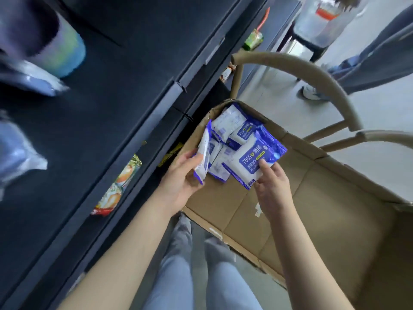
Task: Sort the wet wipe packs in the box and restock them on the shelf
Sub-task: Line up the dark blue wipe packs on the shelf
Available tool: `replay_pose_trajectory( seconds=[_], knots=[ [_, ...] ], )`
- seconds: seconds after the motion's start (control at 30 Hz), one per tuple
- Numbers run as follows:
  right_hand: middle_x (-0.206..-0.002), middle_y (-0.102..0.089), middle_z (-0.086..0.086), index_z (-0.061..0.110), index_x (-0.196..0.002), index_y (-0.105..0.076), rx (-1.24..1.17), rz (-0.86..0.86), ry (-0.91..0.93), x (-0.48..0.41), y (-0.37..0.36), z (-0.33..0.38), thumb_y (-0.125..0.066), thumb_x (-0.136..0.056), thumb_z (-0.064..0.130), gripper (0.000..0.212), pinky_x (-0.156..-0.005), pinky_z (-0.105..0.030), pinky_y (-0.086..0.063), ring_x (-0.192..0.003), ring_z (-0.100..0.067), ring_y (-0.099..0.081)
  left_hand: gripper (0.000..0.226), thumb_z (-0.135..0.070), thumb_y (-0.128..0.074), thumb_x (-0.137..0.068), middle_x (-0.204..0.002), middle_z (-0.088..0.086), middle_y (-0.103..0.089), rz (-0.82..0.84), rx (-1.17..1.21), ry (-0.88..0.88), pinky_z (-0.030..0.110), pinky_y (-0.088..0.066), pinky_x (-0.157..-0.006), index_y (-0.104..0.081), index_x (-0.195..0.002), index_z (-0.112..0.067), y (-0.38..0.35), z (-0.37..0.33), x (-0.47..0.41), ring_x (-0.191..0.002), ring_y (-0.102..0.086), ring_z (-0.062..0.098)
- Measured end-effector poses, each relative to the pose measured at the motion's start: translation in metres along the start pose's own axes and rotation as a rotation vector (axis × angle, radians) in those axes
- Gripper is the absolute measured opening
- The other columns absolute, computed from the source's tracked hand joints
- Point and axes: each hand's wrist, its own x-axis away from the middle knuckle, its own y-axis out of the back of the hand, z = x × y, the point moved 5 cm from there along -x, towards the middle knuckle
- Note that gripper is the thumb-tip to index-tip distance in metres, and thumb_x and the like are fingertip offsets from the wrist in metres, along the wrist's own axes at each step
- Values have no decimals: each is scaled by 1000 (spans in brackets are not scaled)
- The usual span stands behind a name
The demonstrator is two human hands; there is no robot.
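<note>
L hand [183, 173] & R hand [271, 184] each grip glossy flat pack.

Left, a dark blue-grey metal shelving unit [116, 121]; right, a pale grey smooth floor [279, 90], evenly lit. A tan curved-back chair frame [268, 55] stands on the floor. Beyond it, a translucent plastic tub [312, 21] rests on a dark stool [312, 44].
</note>
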Motion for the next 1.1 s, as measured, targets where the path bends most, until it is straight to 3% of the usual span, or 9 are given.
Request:
replay_pose_trajectory(
  seconds=[0.07, 0.23, 0.43, 0.53, 0.67, 0.77, 0.83, 1.0, 1.1],
  knots=[
    [-103, -74, -8, 10, -108, -63, -62, 73, 18, 35, -20, 43, -51, -100, 14, 15, -75, -32, -60, -87, -20, -71, 26, -29, -73, -76, -116, 10, -71, 57, 125, -48, 46, -53, -91, -75, -102, -27, -14, -25, 51, -102, -67, 26],
    [-123, -67, -19, 2, -130, -57, -48, 236, 98, 122, -89, 137, -60, -93, 24, 43, -88, -44, -57, -101, -31, -68, 62, -39, -66, -78, -131, 22, -61, 214, 256, -219, 49, -51, -92, -60, -131, -7, -24, -85, 170, -116, -60, 39],
    [-112, -68, -24, -5, -120, -59, 10, 385, 249, 214, -173, 182, -66, -92, 21, 39, -96, -65, -43, -101, -44, -63, 53, -42, -63, -80, -126, 22, -64, 199, 191, -464, 43, -59, -78, -64, -124, -12, 10, -136, 291, -111, -64, 43],
    [-100, -71, -17, 7, -106, -64, 42, 418, 308, 257, -209, 174, -65, -93, 27, 24, -87, -53, -50, -82, -33, -67, 48, -44, -61, -85, -120, 19, -68, 86, 125, -546, 35, -60, -70, -63, -124, -15, 46, -144, 344, -104, -68, 40],
    [-91, -77, -2, 17, -102, -63, 115, 474, 349, 311, -252, 141, -67, -92, 30, 17, -62, -32, -59, -79, -19, -75, 48, -49, -60, -87, -109, 15, -73, -132, 32, -625, 29, -57, -59, -62, -123, -17, 110, -147, 413, -94, -72, 36],
    [-99, -75, -6, 19, -108, -59, 174, 489, 413, 348, -287, 118, -72, -89, 22, 24, -75, -41, -58, -89, -24, -72, 39, -49, -56, -93, -104, 11, -75, -262, 12, -661, 27, -56, -55, -63, -118, -20, 162, -145, 459, -87, -74, 33],
    [-96, -74, -7, 20, -110, -57, 179, 510, 419, 368, -311, 105, -75, -85, 18, 31, -69, -37, -56, -83, -23, -71, 37, -49, -54, -95, -101, 10, -76, -329, 15, -692, 26, -55, -54, -65, -116, -21, 195, -145, 483, -84, -74, 32],
    [-74, -72, 0, 18, -96, -61, 143, 608, 278, 395, -374, 65, -69, -90, 17, 10, -60, -30, -60, -58, -17, -66, 32, -49, -56, -95, -96, 8, -77, -490, 79, -738, 26, -56, -54, -66, -110, -23, 265, -144, 520, -82, -75, 30],
    [-92, -72, -8, 9, -111, -60, 201, 698, 277, 401, -416, 46, -66, -92, 11, 19, -74, -39, -61, -76, -23, -71, 24, -40, -56, -97, -94, 6, -77, -583, 116, -794, 28, -58, -56, -62, -113, -23, 301, -153, 526, -82, -75, 30]
  ],
)
